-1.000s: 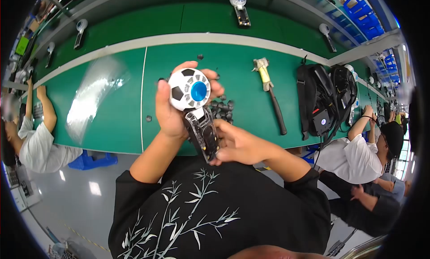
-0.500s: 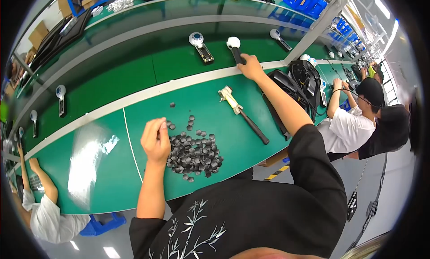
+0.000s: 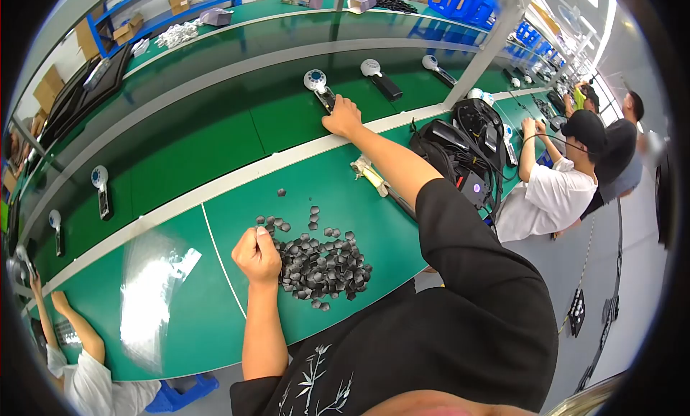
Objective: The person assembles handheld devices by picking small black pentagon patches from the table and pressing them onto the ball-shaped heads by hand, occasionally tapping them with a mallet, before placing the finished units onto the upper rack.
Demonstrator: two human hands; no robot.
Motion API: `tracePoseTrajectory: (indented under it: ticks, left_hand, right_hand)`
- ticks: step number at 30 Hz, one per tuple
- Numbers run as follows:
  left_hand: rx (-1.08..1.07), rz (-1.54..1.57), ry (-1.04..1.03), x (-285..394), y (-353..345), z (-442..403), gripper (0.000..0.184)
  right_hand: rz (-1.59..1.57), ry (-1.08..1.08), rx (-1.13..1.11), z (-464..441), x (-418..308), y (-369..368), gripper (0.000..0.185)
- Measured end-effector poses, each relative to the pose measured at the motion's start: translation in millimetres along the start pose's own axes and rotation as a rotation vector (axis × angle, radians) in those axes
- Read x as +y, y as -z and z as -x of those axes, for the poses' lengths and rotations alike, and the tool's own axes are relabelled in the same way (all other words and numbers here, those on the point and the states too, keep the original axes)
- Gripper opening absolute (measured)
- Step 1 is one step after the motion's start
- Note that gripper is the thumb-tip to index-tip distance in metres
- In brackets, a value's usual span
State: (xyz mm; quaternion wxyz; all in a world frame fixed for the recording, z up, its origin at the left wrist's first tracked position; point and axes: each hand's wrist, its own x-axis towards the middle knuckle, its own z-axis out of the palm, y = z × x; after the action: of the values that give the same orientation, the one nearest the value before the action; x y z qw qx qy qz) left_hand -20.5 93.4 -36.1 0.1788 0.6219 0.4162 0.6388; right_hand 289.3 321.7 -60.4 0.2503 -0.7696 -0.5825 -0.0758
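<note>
My right hand (image 3: 342, 117) reaches over the belt's edge, its fingers closed on the handle end of a handheld device (image 3: 315, 80). That device has a round white head with a ring of blue dots and an uncovered handle. To its right, another handheld device (image 3: 381, 79) lies on the belt, with a white head and black handle. My left hand (image 3: 257, 256) is a fist at the left side of a pile of small black pentagonal pieces (image 3: 327, 266); whatever it may hold is hidden. Under my right forearm lies a hammer (image 3: 372, 177) with a pale wrapped head, partly covered.
More handheld devices (image 3: 102, 189) lie along the green belt (image 3: 215, 139). A black bag with cables (image 3: 460, 146) sits to the right on the bench. Glossy plastic film (image 3: 147, 297) lies at left. Co-workers sit on both sides, one in a white shirt (image 3: 550, 200).
My right hand has left the black-handled device and moved left onto the device with the uncovered handle. My left hand stays closed beside the pile. The view has shifted slightly.
</note>
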Motion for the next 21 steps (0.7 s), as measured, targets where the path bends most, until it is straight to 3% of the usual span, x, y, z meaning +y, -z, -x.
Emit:
tracePoseTrajectory:
  ticks: [4, 7, 9, 11, 12, 14, 15, 16, 17, 19, 21]
  left_hand:
    - [-0.005, 0.032, 0.087, 0, 1, 1, 0.031]
    - [-0.014, 0.079, 0.077, 4, 1, -1, 0.032]
    - [-0.034, 0.116, 0.084, 9, -1, 3, 0.034]
    - [-0.032, 0.165, 0.144, 5, -3, 7, 0.034]
    - [-0.052, 0.184, 0.141, 0, -1, 7, 0.034]
    - [-0.111, 0.508, 0.36, -7, 1, 8, 0.029]
    - [-0.12, 0.522, 0.362, 0, -2, 6, 0.029]
    - [-0.156, 0.713, 0.512, 12, -2, 0, 0.027]
    - [-0.194, 0.901, 0.664, 25, -1, -7, 0.028]
    - [-0.264, 1.275, 0.965, 43, -2, -17, 0.036]
    - [-0.339, 1.224, 0.995, 46, -6, -14, 0.038]
  right_hand:
    - [0.013, 0.054, 0.085, -8, 0, 9, 0.038]
    - [-0.066, -0.102, -0.028, -15, -6, 19, 0.04]
    - [-0.429, -0.283, 0.067, -13, -20, 26, 0.046]
    - [-1.362, -0.534, -0.246, 4, -40, 78, 0.05]
    - [-1.743, -0.538, -0.32, 14, -44, 85, 0.048]
    - [-1.718, -0.259, -0.163, 55, -62, 105, 0.052]
    - [-1.588, -0.126, -0.248, 77, -64, 112, 0.053]
    - [-1.456, -0.001, -0.33, 98, -66, 121, 0.056]
    - [-0.976, 0.182, -0.32, 118, -70, 142, 0.06]
    - [-0.849, 0.52, -0.133, 142, -59, 127, 0.057]
    - [-0.687, 0.619, 0.006, 153, -62, 142, 0.054]
